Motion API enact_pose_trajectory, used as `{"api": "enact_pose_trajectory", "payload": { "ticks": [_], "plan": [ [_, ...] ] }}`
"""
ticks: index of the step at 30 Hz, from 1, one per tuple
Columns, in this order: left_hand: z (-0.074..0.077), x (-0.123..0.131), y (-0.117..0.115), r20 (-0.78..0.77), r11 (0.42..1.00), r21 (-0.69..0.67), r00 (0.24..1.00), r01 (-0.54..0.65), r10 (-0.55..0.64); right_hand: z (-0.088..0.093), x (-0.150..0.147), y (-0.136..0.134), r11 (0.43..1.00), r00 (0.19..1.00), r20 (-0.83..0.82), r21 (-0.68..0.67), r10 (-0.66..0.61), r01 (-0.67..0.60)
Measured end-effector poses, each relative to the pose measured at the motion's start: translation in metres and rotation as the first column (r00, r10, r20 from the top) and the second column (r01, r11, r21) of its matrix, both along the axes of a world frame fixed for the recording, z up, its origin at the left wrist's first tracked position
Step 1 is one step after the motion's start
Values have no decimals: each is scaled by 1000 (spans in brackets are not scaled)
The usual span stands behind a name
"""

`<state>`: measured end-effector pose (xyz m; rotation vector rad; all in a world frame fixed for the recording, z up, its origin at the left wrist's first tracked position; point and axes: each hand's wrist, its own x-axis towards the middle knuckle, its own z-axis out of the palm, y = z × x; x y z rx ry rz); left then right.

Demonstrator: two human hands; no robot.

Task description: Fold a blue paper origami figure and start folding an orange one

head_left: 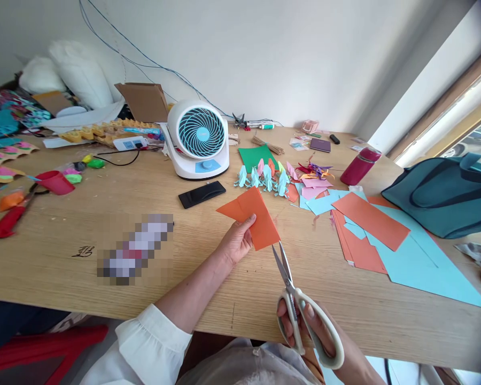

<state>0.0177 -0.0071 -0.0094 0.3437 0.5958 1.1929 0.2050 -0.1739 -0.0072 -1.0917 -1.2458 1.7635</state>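
My left hand (237, 239) pinches a folded orange paper sheet (253, 216) above the wooden table (64, 246), thumb on top. My right hand (312, 326) grips white-handled scissors (294, 299) near the table's front edge. The blades are slightly apart, and their tips touch the lower right edge of the orange sheet. A white sleeve covers my left forearm.
A white and blue desk fan (198, 138) and a black phone (202, 193) lie beyond the paper. Small folded paper figures (264, 176), stacked orange and light blue sheets (369, 230), a pink bottle (359, 166) and a teal bag (444, 195) fill the right side. Craft clutter lines the left.
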Motion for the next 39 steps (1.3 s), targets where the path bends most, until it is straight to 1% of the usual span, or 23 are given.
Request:
{"api": "enact_pose_trajectory", "payload": {
  "ticks": [6,10,14,19,22,26,29,31,35,39],
  "plan": [
    [-2,-1,-1,20,996,69,998,58,-59,5,-5,4,1000,998,-55,15,-23,23],
    [-1,-1,0,-12,998,41,999,49,-49,8,-5,8,999,994,-110,27,-20,23],
    [1,0,-1,-11,996,55,997,71,-71,8,-6,8,999,995,-97,29,-18,21],
    [-1,1,-2,-23,994,63,996,93,-92,4,-14,10,995,975,-202,-58,-88,78],
    [-1,-1,-2,-33,990,39,991,133,-132,0,-19,14,989,956,-259,-95,-136,115],
    [1,-1,-7,-13,981,58,983,184,-183,-1,-24,19,982,935,-308,-123,-174,142],
    [1,1,-13,-47,967,42,967,252,-250,-2,-26,22,981,929,-324,-127,-181,147],
    [0,3,-16,-88,961,10,958,275,-273,-4,-28,24,981,926,-331,-124,-183,150],
    [-3,6,-18,-148,963,-40,951,268,-271,-6,-29,25,980,920,-344,-133,-188,150],
    [-3,4,-14,-173,960,-43,945,276,-279,-5,-24,24,985,937,-306,-104,-167,141]
  ]
}}
